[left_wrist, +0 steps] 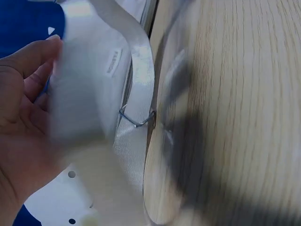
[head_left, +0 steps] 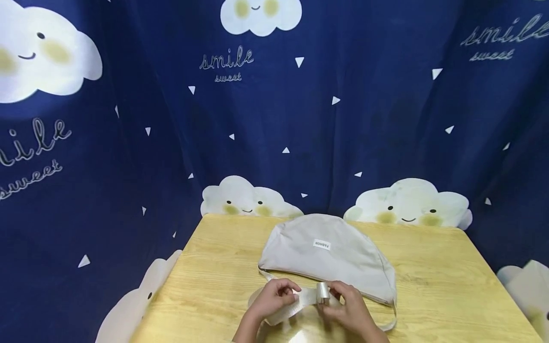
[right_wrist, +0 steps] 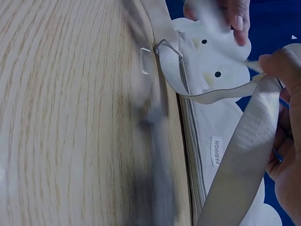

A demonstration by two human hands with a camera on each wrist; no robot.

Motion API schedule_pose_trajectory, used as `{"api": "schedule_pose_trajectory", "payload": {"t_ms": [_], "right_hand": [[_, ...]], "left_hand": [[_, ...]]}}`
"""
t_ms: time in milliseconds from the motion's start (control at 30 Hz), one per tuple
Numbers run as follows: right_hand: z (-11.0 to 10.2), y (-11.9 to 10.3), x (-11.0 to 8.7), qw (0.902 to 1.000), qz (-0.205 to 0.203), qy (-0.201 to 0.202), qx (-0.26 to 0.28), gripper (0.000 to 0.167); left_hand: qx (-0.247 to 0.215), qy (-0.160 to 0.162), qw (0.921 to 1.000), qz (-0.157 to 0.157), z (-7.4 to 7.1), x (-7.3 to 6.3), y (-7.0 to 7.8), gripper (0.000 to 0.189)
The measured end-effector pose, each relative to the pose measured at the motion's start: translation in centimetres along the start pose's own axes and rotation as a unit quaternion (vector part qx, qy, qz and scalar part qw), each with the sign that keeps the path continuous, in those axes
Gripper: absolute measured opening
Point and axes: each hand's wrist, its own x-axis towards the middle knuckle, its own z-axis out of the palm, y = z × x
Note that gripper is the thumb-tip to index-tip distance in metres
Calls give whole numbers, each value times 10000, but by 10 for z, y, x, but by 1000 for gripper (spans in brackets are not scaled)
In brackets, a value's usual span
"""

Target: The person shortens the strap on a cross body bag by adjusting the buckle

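Observation:
A pale grey shoulder bag (head_left: pixel 326 252) with a white label lies on the table, its zipped edge towards me. My right hand (head_left: pixel 349 309) pinches its light strap (right_wrist: pixel 247 146) between thumb and fingers, and the strap folds into a loop there. My left hand (head_left: pixel 274 300) has its thumb and fingers bent at another stretch of the strap, seemingly pinching it; this stretch is blurred in the left wrist view, so the contact is not sharp. A thin metal ring (left_wrist: pixel 136 117) sits around the strap between the hands.
The light wooden table (head_left: pixel 446 281) lies under the bag. A dark blue curtain (head_left: pixel 266 114) with white clouds and small triangles hangs behind the table and down its sides. One strap end (head_left: pixel 391 324) trails from the bag's right corner.

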Motion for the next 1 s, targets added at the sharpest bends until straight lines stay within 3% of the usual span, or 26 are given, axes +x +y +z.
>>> {"api": "schedule_pose_trajectory", "payload": {"t_ms": [233,467,533,600,767,1000], "right_hand": [[-1,1,2,10000,-30,93,15,47],[-1,1,1,9999,-82,21,107,47],[-1,0,1,9999,-93,34,43,47],[-2,0,2,9999,-104,33,7,47],[-1,1,5,10000,-78,18,-15,45],[0,5,3,9995,124,101,-283,43]], "left_hand": [[-75,-105,9998,-169,16,11,-4,19],[-104,-273,9996,-59,32,11,4,18],[-77,-252,9996,-133,33,11,3,19],[-6,-197,9996,-217,34,13,-7,22],[-1,-147,9988,-459,32,14,-10,26],[-147,-67,9989,-451,35,13,-10,25]]}}
